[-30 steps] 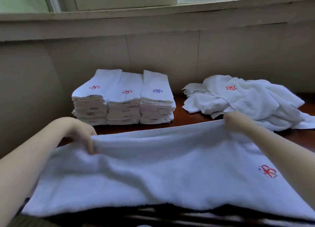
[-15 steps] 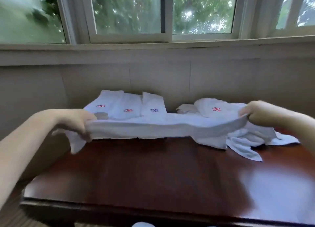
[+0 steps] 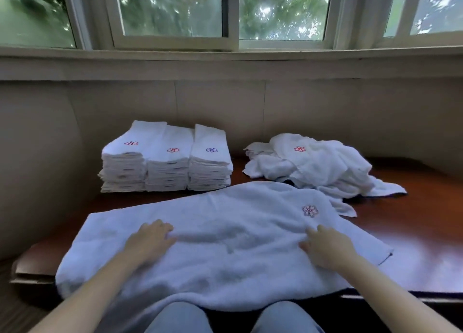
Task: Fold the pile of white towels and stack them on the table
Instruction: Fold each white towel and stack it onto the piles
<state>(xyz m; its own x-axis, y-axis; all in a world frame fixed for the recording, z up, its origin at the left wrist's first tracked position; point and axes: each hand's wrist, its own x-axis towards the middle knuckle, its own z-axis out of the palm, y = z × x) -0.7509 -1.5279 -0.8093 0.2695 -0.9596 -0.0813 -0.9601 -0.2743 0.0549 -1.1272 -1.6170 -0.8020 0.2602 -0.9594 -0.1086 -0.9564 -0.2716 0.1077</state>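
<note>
A white towel point(image 3: 225, 235) with a flower emblem near its far right corner lies spread across the front of the dark wooden table point(image 3: 426, 232), its near edge hanging over towards my knees. My left hand point(image 3: 150, 240) rests flat on its left half, fingers apart. My right hand point(image 3: 325, 250) presses flat on its right half. Three stacks of folded white towels point(image 3: 165, 165) stand side by side at the back left. A loose pile of unfolded white towels point(image 3: 315, 167) lies at the back right.
A beige wall point(image 3: 325, 112) and window sill run right behind the table. The wall curves in close on the left beside the stacks. Bare wood shows at the right of the spread towel. My knees point(image 3: 175, 317) are under the table's front edge.
The towel, held stretched in the air between both hands half a second ago, now lies spread on the table. Both hands have let go of its ends and lie flat on it.
</note>
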